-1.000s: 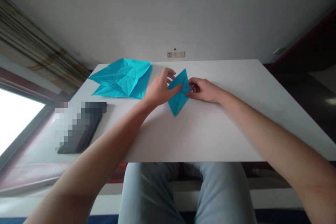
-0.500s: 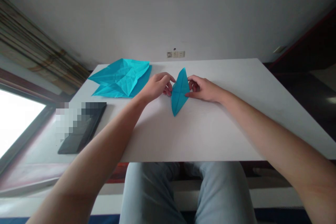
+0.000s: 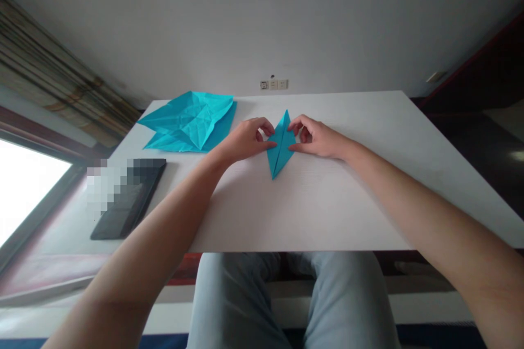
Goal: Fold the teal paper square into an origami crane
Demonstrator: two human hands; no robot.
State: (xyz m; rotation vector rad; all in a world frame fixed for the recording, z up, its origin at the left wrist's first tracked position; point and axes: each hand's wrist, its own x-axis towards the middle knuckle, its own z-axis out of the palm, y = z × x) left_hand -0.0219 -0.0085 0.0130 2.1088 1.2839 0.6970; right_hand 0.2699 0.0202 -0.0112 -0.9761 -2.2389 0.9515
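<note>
1. Wall (image 3: 164, 22): pale grey, filling the far side of the view, with a small dark spot high up.
2. Table (image 3: 327, 212): white, broad, with a faint wood-like grain, its near edge just above the person's lap.
3. Window (image 3: 24, 191): bright and overexposed, at far left beyond the table, with a striped curtain (image 3: 53, 54) above it.
4. Legs (image 3: 286, 300): in pale blue trousers, below the table's near edge.
5. Sheet (image 3: 188, 122): large, blue, creased paper, lying opened out and flat on the table's left part, just beside the left hand.
6. Case (image 3: 139, 191): dark, flat, near the table's left edge, partly pixelated; contents hidden, nothing inside to be told.
7. Kite (image 3: 280, 147): blue folded paper, narrow and pointed, lying flat near the table's middle, between the hands, one tip toward the wall and one toward the person.
8. Left hand (image 3: 245, 140): curled, fingertips pinching the kite's left edge, thumb along its centre crease.
9. Right hand (image 3: 317, 140): curled likewise, fingertips and thumb pinching the kite's right edge.
10. Outlet (image 3: 273, 84): small white wall socket panel, just above the table's far edge.
</note>
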